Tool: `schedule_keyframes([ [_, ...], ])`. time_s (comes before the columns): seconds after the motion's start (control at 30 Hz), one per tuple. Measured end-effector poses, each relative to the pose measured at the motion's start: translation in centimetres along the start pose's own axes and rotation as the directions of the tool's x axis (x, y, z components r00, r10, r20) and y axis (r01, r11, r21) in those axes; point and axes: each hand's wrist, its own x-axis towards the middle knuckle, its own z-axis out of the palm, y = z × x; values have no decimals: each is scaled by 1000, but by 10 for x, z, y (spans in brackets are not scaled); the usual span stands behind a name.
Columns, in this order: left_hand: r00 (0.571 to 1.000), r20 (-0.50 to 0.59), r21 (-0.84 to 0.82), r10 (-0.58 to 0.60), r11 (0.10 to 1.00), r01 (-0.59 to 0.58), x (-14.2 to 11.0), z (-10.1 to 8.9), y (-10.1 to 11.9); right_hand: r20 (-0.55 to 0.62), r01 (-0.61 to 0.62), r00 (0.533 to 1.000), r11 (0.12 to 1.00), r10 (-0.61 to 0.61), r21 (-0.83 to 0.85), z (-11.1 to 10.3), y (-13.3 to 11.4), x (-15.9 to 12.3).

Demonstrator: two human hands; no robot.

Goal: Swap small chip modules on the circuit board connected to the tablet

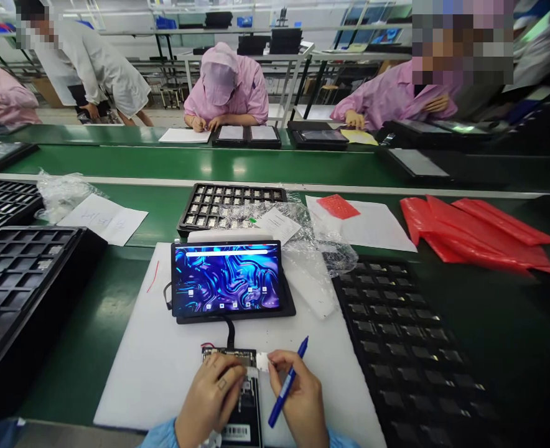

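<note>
An opened tablet body (251, 410), with bare circuitry at its top and a barcode label lower down, lies before me on a white foam sheet (139, 367). My left hand (216, 389) rests over its circuitry, fingers drawn together; whatever they pinch is hidden. Between thumb and fingertips, my right hand (300, 395) holds a small white flat part (262, 361) at the body's upper right edge. A blue pen (288, 384) is also held in that hand, slanting across the fingers. A black ribbon cable (231, 334) runs up toward a propped, lit tablet screen (226, 277).
Black compartment trays stand at left (9, 292), right (410, 348) and behind the screen. Bubble wrap (344, 258), paper sheets (111, 218) and red plastic bags (471, 230) lie around. Across the green bench (163, 163), several people in pink work; another in white bends over.
</note>
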Motion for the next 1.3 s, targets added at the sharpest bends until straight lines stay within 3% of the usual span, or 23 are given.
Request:
schedule_keyframes([
  [0.67,1000,16,2,17,1000,-17,-5,3,-3,50,-67,997,996,65,53,2,2,0],
  [0.9,990,106,254,92,960,-116,-2,1,-1,22,-19,1000,997,17,81,1,-3,3],
  [1.03,990,106,340,91,932,-122,2,0,4,30,-19,999,998,17,64,0,-3,4],
  [1.3,993,52,317,108,941,-119,0,3,1,22,-38,999,996,36,76,5,2,-1],
])
